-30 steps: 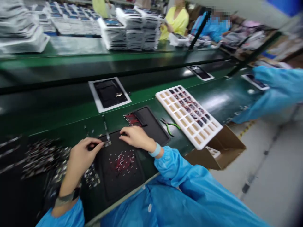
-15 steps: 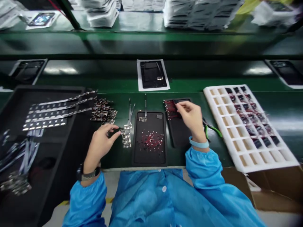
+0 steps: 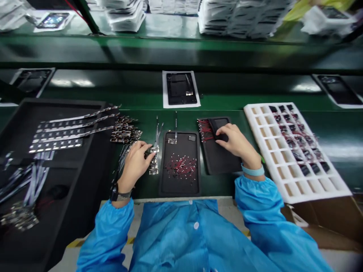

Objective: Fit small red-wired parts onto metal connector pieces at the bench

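Note:
My left hand (image 3: 136, 160) is at a short column of small circuit boards (image 3: 153, 168) with thin flex tails. Its thumb and index finger close around the edge of an upper board. My right hand (image 3: 236, 141) is over the right black tray (image 3: 224, 160), thumb and index finger at the lower edge of a flat black piece (image 3: 217, 126). Red-wired parts (image 3: 205, 130) lie in a row along that tray's left side. Between my hands, the middle black tray (image 3: 181, 189) holds a heap of red and black wired parts (image 3: 181, 166) and one circuit board (image 3: 172, 141).
A white compartment tray (image 3: 272, 151) with black wired parts stands at right, beside a cardboard box (image 3: 329, 219). At left are a pile of boards (image 3: 124, 130) and a large black bin (image 3: 59, 162) with flex strips. A tablet housing (image 3: 181, 88) lies behind the trays.
My right hand has moved slightly right and down along the black piece. My left hand has shifted right and up, onto the column of boards.

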`<state>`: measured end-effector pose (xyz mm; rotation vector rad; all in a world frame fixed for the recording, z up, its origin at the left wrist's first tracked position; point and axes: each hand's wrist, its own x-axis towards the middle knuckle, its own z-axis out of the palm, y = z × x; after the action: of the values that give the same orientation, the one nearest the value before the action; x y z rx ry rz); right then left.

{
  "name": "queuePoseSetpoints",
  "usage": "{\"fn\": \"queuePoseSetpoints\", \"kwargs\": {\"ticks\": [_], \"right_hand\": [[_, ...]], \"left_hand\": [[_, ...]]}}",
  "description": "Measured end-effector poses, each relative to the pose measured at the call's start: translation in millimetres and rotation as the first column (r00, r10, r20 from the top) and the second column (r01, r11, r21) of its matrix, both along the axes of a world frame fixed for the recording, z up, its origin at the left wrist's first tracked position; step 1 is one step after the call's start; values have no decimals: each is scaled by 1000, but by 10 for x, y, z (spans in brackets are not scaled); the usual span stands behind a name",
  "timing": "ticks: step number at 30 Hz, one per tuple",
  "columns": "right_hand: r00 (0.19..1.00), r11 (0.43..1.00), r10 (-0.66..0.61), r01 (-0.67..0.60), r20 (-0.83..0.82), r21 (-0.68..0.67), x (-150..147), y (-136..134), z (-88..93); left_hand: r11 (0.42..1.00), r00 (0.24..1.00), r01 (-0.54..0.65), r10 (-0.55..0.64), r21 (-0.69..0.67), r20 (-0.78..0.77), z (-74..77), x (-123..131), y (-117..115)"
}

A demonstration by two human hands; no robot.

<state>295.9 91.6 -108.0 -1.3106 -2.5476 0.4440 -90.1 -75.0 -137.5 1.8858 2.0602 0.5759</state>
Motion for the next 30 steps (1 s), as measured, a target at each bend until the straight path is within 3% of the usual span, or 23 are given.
{"fn": "queuePoseSetpoints", "kwargs": {"ticks": [4,9,14,18,24,27,30], "right_hand": [[1000,1000,-2,2,-2,-6,13,-7,-109],[996,999,-25,27,-90,23,22,6,-194],[983,1000,-9,5,-182,-22,59,-31,-72],[928,981,-143,88,-343,-171,56,-85,35],[774,842,-290,-73,-563,-535,-168,-146,81],[739,780,-348,-112,-576,-615,-336,-162,64],[768,712,-334,-175,-547,-680,-421,-182,76]], "left_hand": [[1000,999,-1,2,-9,54,-8,-28,65],[984,974,-152,166,-98,156,101,-105,28],[974,955,-225,226,-28,191,220,-161,-51],[965,946,-252,230,69,230,376,-133,-128],[971,903,-176,93,162,420,652,86,-66],[988,829,-87,3,125,559,634,228,120],[999,729,14,-45,51,684,510,366,345]]}}
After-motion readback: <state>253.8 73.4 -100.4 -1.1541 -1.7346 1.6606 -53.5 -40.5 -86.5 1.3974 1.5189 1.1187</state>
